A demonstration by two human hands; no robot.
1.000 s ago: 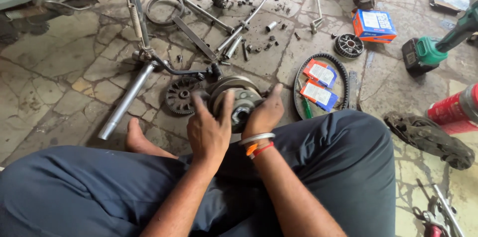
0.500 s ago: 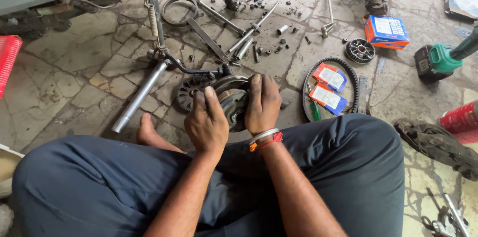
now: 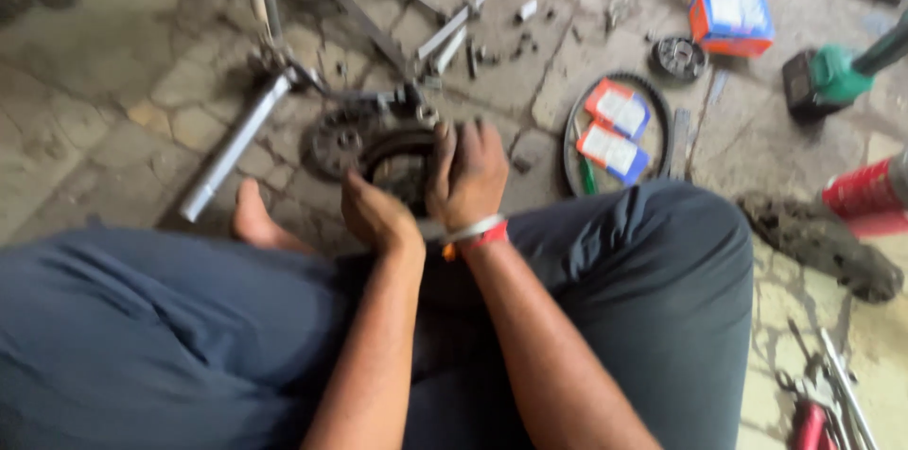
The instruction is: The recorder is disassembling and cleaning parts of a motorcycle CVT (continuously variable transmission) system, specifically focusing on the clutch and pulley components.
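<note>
I sit cross-legged on a stone floor in dark blue trousers. Both hands grip a round, dark metal drum-like part standing on the floor in front of my knees. My left hand holds its near left rim. My right hand, with a metal and orange band at the wrist, lies over its right side with the fingers curled on the top edge. A second round toothed disc lies just left of it. The picture is blurred by motion.
A silver tube lies to the left, metal bars and small parts beyond. A rubber belt ring encircles two small boxes. An orange-blue box, green power tool, red can and sandal sit right.
My view has tipped down and moved closer. My right hand has slid over the top of the round part, and my left hand has dropped to its near rim.
</note>
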